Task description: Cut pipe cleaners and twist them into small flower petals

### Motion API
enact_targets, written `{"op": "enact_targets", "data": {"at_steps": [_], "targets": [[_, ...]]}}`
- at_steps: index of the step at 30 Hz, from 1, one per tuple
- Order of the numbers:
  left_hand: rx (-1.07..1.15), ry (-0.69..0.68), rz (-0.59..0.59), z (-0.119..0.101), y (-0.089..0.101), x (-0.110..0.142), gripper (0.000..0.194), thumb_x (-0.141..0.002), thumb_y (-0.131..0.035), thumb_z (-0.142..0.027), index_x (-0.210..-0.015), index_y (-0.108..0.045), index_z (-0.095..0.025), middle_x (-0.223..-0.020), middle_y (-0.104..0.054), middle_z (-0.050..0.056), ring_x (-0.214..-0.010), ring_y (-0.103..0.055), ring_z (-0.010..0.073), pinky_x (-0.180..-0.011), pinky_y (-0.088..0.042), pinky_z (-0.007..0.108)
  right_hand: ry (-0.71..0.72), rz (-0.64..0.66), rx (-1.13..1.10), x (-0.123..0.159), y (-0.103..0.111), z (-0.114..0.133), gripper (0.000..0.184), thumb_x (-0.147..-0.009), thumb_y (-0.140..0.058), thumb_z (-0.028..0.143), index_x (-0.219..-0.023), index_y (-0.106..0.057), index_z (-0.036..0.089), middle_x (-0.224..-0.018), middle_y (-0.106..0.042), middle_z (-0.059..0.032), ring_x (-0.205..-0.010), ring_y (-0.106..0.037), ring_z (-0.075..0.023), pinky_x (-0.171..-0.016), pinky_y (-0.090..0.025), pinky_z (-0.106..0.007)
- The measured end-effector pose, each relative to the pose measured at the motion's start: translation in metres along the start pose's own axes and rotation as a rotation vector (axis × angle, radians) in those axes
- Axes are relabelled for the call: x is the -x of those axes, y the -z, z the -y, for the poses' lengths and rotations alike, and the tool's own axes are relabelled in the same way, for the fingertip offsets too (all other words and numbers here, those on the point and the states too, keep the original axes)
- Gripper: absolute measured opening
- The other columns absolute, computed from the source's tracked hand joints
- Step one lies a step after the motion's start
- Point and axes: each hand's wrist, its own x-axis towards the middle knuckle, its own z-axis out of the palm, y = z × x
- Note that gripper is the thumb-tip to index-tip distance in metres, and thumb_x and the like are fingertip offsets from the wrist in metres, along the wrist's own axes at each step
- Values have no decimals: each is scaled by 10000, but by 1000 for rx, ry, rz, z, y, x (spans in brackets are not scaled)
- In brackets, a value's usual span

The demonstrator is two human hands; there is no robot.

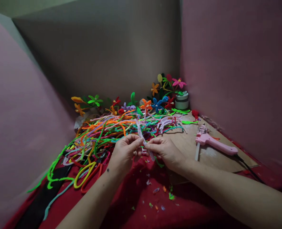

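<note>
Between my two hands is a pale lilac pipe cleaner (140,129), its upper end standing up and its lower end hanging below the fingers. My left hand (127,148) pinches it from the left between thumb and fingers. Close beside, my right hand (164,150) pinches it from the right, the fingertips of both hands nearly touching. Behind them spreads a big tangled heap of colourful pipe cleaners (112,127). Another bunch of lilac pieces (165,124) lies on the heap, just beyond my right hand.
A pink glue gun (213,143) rests on a brown board (186,140) at right, its cord trailing off. Pipe-cleaner flowers (157,104) line the back, some in a small grey pot (182,101). Yellow- and red-handled scissors (85,175) lie left. Fuzzy scraps dot the red cloth (131,203).
</note>
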Motion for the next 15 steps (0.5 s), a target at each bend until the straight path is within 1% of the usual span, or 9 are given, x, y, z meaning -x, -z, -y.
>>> {"op": "enact_targets", "data": {"at_steps": [2,4,6,8,10,12,14,15], "targets": [[21,31,0,2,1,-1,219,-652,-694,-284,-661,-525,-146,-470,-500,-49,-379,-431,40,-367,-298,135,9,2,29,0,0,-2,215,-636,-665,303,-536,-583,132,-444,-467,56,-398,-338,-39,-410,-229,-208],[0,25,13,4,2,-1,206,-659,-684,-271,-647,-524,-142,-488,-507,-45,-393,-432,40,-377,-307,138,-4,4,46,0,0,-3,210,-639,-661,307,-547,-590,131,-447,-473,55,-406,-352,-42,-418,-242,-207],[-66,1,10,7,3,0,183,-680,-657,-268,-643,-532,-139,-505,-512,-38,-401,-428,45,-380,-307,148,-28,1,46,0,-1,-5,199,-635,-661,299,-551,-592,132,-439,-473,58,-397,-350,-41,-414,-243,-205],[-181,-65,-25,10,3,3,157,-704,-627,-265,-651,-544,-143,-512,-504,-37,-409,-421,54,-388,-315,162,-49,-11,18,-1,-2,-6,188,-615,-672,284,-541,-586,134,-431,-481,55,-385,-348,-40,-402,-236,-203],[-324,-220,-73,12,3,7,113,-727,-602,-245,-678,-560,-153,-557,-513,-30,-465,-454,72,-445,-367,179,-77,-9,-36,-2,-3,-6,201,-597,-682,287,-520,-573,136,-423,-490,49,-370,-351,-40,-391,-231,-202],[-481,-437,-79,13,5,10,55,-748,-583,-217,-718,-582,-171,-661,-547,-6,-600,-521,104,-576,-429,204,-106,3,-98,-3,-3,-6,205,-583,-688,286,-514,-566,136,-435,-513,38,-374,-378,-45,-395,-247,-198],[-637,-616,4,11,9,9,62,-774,-554,-200,-776,-615,-189,-805,-576,30,-766,-556,139,-711,-442,231,-142,7,-129,-3,-2,-6,180,-570,-686,262,-523,-568,135,-446,-527,33,-385,-401,-49,-404,-265,-194],[-716,-661,66,9,12,8,97,-790,-534,-200,-799,-630,-194,-873,-579,49,-829,-558,151,-748,-438,238,-158,10,-130,-4,-1,-6,157,-563,-678,239,-525,-567,136,-445,-530,32,-386,-405,-51,-404,-266,-193]]}}
